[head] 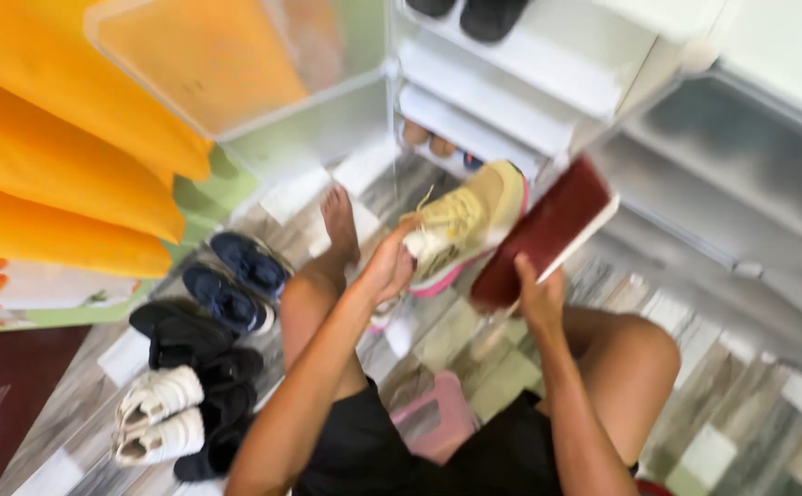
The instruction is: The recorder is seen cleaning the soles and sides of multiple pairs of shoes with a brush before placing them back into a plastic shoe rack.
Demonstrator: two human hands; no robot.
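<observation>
While the person sits low on a pink stool (pixel 437 418) at the bottom centre of the frame, the left hand (pixel 390 266) is closed around the heel end of a yellow sneaker (pixel 465 220), holding it up at mid-frame with its toe tilted toward the upper right, so the side and pink sole edge are turned to the dark red brush (pixel 548 234). The right hand (pixel 540 298) grips the lower end of that brush, whose flat face lies just beside the shoe, seemingly touching it; motion blur keeps the contact uncertain. Both are lifted clear of the floor, in front of a white shoe rack (pixel 511 92) at the upper centre.

Counted on the floor at the left: two navy shoes (pixel 235 280), two white sandals (pixel 157 418), and a heap of black sandals (pixel 203 363) whose number I cannot tell. One bare foot (pixel 339 220) stretches toward the rack. On the rack's shelves, two dark shoes (pixel 470 14) sit at the top edge, and a brownish pair (pixel 426 140) lower down.
</observation>
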